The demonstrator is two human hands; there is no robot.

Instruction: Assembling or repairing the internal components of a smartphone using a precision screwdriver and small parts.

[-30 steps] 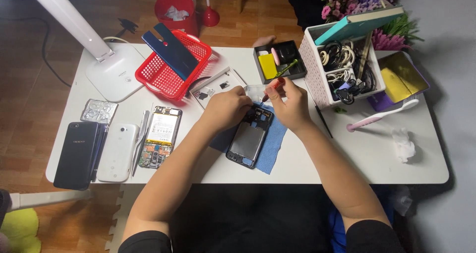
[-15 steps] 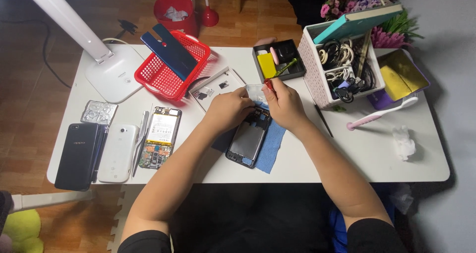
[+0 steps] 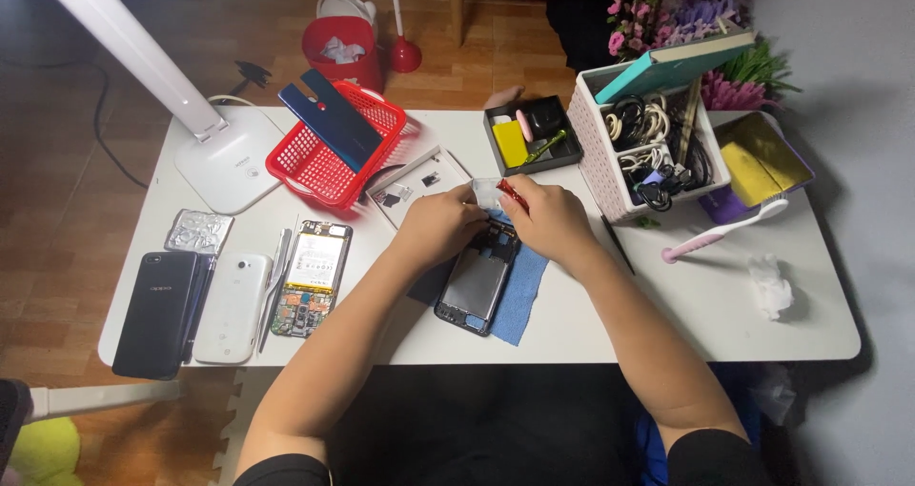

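A dark opened phone lies with its inner side up on a blue cloth near the table's front middle. My left hand and my right hand meet above the phone's far end. The right fingers pinch a small red tool, its tip pointing to the left. The left fingertips hold a small pale translucent piece right beside that tool. Both hands hide the phone's top edge.
A red basket holds a dark blue back cover, beside a white lamp base. At left lie a black phone, a white phone, tweezers and a stripped phone. A black tray, a cable box, a pink toothbrush and a tissue are at right.
My right hand has drawn in toward the left hand over the phone's far end. The two hands now nearly touch around the pale piece.
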